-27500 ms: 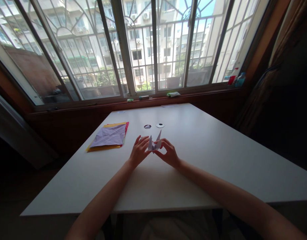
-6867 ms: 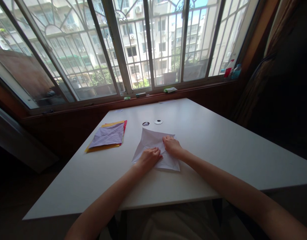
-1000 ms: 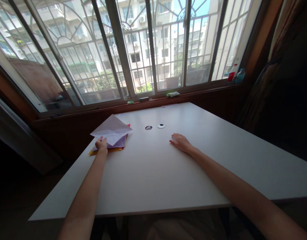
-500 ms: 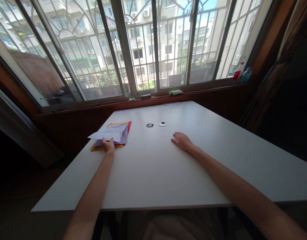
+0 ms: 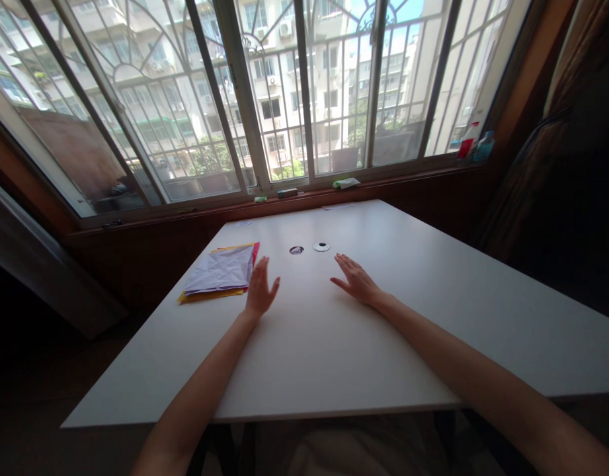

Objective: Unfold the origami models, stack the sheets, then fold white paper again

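Nearest the left hand (image 5: 260, 289) lies a flat stack of paper sheets (image 5: 219, 272), a creased lilac sheet on top with yellow and red edges showing beneath; how many sheets it holds cannot be counted. It sits on the far left part of the smooth white table (image 5: 364, 344), just beside that hand, which is raised, spread wide and holds nothing. The right hand (image 5: 354, 280) is likewise open and empty, low over the tabletop. Two small round holes (image 5: 309, 248) mark the table beyond the hands. Both forearms are cut off by the lower edge.
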A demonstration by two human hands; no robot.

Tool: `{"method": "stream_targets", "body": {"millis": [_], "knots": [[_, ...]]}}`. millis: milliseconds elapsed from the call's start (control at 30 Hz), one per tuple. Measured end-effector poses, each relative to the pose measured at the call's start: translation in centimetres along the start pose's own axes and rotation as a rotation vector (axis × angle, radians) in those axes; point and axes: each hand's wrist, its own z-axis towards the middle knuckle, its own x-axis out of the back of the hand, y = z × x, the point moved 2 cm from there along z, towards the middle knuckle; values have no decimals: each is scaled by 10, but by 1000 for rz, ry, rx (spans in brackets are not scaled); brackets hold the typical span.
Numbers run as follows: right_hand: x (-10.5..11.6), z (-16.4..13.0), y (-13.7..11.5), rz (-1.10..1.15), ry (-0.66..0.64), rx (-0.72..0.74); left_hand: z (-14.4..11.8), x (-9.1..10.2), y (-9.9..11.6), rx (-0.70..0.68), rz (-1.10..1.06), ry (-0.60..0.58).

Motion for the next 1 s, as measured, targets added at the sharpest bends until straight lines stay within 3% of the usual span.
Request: {"method": "stream_targets", "body": {"millis": [100, 200, 1000], "knots": [[-4, -2, -12, 64, -135, 100, -9, -26, 26, -93, 0, -488], [-8, -3, -19, 91, -342, 135, -13, -34, 37, -78, 52, -654], [-1, -2, -21, 81, -378, 84, -10, -32, 38, -77, 17, -598]]}}
